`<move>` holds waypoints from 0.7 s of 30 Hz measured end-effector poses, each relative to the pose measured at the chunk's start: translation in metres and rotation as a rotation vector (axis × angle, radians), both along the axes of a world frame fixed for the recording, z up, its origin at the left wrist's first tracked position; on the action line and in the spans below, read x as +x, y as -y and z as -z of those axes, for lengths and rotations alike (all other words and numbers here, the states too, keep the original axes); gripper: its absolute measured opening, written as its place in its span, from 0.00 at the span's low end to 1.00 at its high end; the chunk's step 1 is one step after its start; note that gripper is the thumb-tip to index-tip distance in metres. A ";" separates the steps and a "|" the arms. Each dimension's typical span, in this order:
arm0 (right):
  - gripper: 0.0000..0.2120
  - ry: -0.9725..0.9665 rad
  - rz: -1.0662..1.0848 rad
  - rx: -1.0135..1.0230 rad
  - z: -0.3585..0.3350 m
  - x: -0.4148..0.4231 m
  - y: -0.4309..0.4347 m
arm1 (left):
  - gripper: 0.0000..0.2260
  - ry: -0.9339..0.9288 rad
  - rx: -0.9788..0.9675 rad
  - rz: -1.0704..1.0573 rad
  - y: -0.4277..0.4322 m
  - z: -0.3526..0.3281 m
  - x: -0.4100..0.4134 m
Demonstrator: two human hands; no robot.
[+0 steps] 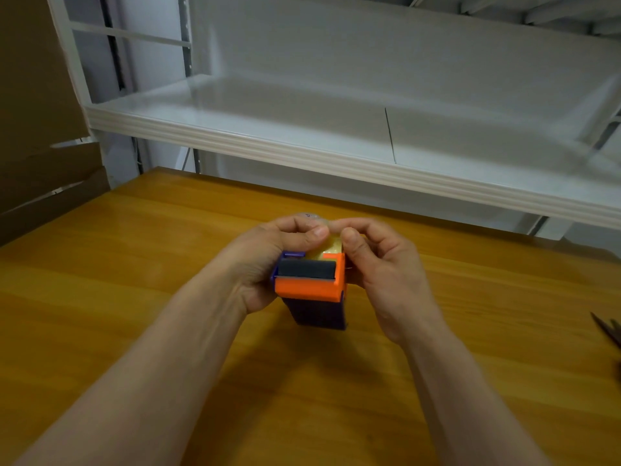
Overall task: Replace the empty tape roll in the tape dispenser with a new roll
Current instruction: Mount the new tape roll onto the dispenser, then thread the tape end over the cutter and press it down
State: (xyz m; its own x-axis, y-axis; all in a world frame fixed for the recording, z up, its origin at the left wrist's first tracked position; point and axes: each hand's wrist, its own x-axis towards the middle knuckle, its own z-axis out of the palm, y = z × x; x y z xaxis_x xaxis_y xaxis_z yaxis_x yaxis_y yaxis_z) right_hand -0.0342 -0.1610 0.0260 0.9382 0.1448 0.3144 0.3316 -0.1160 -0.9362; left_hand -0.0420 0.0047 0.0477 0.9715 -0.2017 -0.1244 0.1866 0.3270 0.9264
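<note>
the left hand has its fingers wrapped round the tape dispenser, held above the counter. just right, the right hand pinches the tape end between its fingers. that end could slip and restick to the roll if the pinch loosens.

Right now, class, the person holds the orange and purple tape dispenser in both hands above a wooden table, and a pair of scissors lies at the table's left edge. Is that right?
Not quite. The scissors lie at the table's right edge, not the left; the head view shows this. The rest stands: the left hand and right hand hold the orange and purple tape dispenser above the wooden table.
</note>
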 end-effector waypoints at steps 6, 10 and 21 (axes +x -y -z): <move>0.06 -0.046 -0.058 0.050 -0.001 0.000 0.001 | 0.03 0.045 0.006 -0.051 -0.001 0.001 -0.001; 0.04 -0.111 -0.036 0.093 -0.001 0.003 0.004 | 0.03 0.093 0.035 -0.046 0.005 0.002 -0.002; 0.03 -0.203 0.121 0.347 -0.003 0.007 0.009 | 0.17 0.265 0.203 -0.127 0.002 0.004 0.003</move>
State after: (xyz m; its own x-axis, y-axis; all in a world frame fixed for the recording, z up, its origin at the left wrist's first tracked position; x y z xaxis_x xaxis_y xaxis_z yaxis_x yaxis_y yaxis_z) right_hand -0.0274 -0.1698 0.0293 0.9898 -0.0518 0.1325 0.1401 0.1911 -0.9715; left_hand -0.0394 0.0030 0.0441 0.9911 -0.0748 0.1101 -0.0992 0.1362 0.9857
